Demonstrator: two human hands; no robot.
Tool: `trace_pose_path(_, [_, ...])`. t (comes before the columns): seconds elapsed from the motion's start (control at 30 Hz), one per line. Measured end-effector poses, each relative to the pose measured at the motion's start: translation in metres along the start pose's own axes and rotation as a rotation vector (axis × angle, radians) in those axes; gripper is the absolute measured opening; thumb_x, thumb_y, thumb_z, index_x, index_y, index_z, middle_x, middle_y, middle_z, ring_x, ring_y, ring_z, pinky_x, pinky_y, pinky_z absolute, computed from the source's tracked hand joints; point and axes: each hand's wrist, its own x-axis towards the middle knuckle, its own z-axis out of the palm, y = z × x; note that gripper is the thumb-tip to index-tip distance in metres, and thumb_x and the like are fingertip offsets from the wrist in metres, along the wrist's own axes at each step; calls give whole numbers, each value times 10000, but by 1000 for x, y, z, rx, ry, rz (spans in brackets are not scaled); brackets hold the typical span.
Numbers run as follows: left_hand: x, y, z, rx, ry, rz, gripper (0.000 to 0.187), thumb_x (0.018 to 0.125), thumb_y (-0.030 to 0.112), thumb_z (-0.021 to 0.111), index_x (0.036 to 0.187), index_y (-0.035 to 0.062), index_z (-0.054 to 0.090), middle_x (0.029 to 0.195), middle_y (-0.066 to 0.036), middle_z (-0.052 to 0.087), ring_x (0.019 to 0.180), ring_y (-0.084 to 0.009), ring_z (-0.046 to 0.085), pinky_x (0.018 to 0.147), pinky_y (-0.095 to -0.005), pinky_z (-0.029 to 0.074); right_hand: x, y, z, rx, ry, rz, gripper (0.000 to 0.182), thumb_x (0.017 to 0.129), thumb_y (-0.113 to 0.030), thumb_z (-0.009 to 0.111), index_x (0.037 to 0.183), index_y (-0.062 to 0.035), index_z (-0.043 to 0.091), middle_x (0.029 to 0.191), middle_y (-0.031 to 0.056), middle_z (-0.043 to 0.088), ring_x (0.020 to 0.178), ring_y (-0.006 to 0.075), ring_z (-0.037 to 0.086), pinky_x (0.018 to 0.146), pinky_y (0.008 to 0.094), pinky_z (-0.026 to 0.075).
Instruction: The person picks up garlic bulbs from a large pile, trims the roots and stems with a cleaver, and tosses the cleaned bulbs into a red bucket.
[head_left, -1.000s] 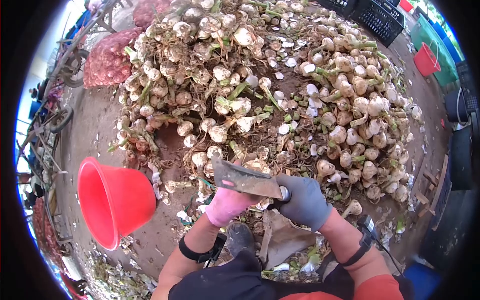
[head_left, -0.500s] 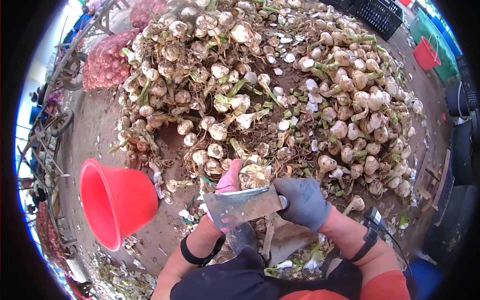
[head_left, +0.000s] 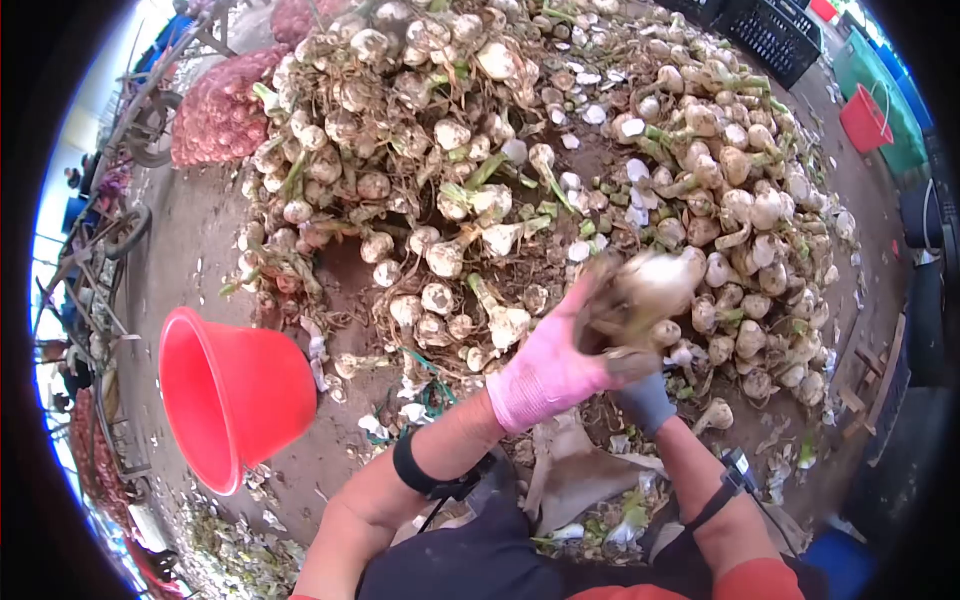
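My left hand (head_left: 550, 370), in a pink glove with dirt-darkened fingertips, is closed round a garlic bulb (head_left: 655, 285). The bulb is smeared by motion, its pale round end pointing up and right over the edge of the right-hand heap. Just below and behind the left hand is my right hand (head_left: 645, 402), in a grey glove. Its fingers are hidden by the left hand, and no cleaver shows. Several dirty garlic bulbs with roots, such as the bulb (head_left: 508, 325), lie just beyond the left hand.
A large pile of untrimmed garlic (head_left: 400, 150) rises ahead, with another garlic heap (head_left: 750, 210) to the right. A red bucket (head_left: 265, 395) lies tipped at left. Beyond are a net sack (head_left: 225, 110), a black crate (head_left: 775, 45) and a smaller red bucket (head_left: 865, 120).
My left hand has moved right and up with the garlic bulb, crossing in front of my right hand. The cleaver that my right hand held is no longer visible.
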Motion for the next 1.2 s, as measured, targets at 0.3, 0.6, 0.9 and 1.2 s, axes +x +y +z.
trace_pose_path(0.3, [-15,-67,-124,1923,-10,-125,776,705,222,786,1390,214,422,1391,-97,491,1366,-271,382,1182,-520,121,10,-7,-2,170,-11,246,113,782,-65,738,788,-25,632,709,10,628,680,74,562,635,265,477])
trace_pose_path(0.6, [-30,-8,-73,396,222,-30,645,775,94,755,1313,33,405,1173,-103,611,1061,-149,592,875,-287,524,3,-71,0,-166,-79,-54,147,769,-130,733,836,-55,627,700,106,638,621,243,621,584,340,476])
trace_pose_path(0.9, [-54,9,-49,400,218,32,738,728,119,806,1330,53,383,1091,-39,585,997,-116,579,894,-284,491,-1,-117,5,-541,-255,-339,214,683,-111,669,873,-109,571,723,128,609,696,352,630,586,427,486])
trace_pose_path(1.2, [-73,-7,-43,380,227,44,767,692,69,836,1279,50,341,1121,-58,558,981,-110,565,867,-276,490,1,-83,22,-477,-153,-424,206,768,-260,691,787,-92,574,695,134,580,656,367,601,550,433,460])
